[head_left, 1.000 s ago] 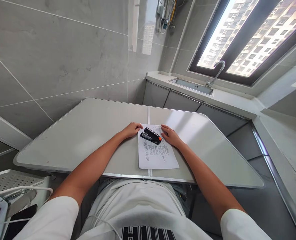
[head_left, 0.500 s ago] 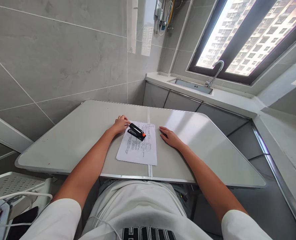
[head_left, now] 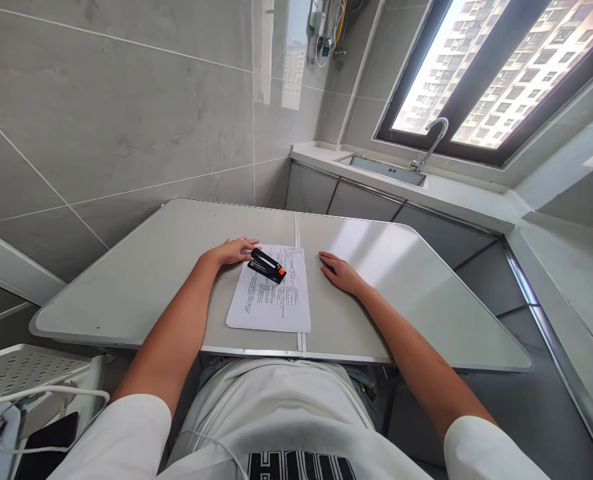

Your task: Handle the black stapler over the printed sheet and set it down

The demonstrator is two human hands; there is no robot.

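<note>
A printed sheet of paper (head_left: 271,313) lies on the table, and a black stapler (head_left: 267,266) with an orange-red part rests on its upper half. My left hand (head_left: 231,251) is at the paper's upper left corner, its fingers stretched out beside the stapler's end. The thumb side meets the paper and stapler; whether it touches the stapler I cannot tell. To the right of the sheet, my right hand (head_left: 339,272) lies on the tabletop, open and holding nothing, fingers pointing left.
The pale folding table (head_left: 401,313) has a metal seam down its middle. Behind it stand a counter with a sink (head_left: 383,171) and a faucet (head_left: 433,140) under a window. A white rack (head_left: 31,363) with cables is at lower left; a tiled wall rises behind.
The paper and stapler have shifted slightly left and turned a little. My left hand has moved left, and its fingers are now more stretched out. My right hand stays in place.
</note>
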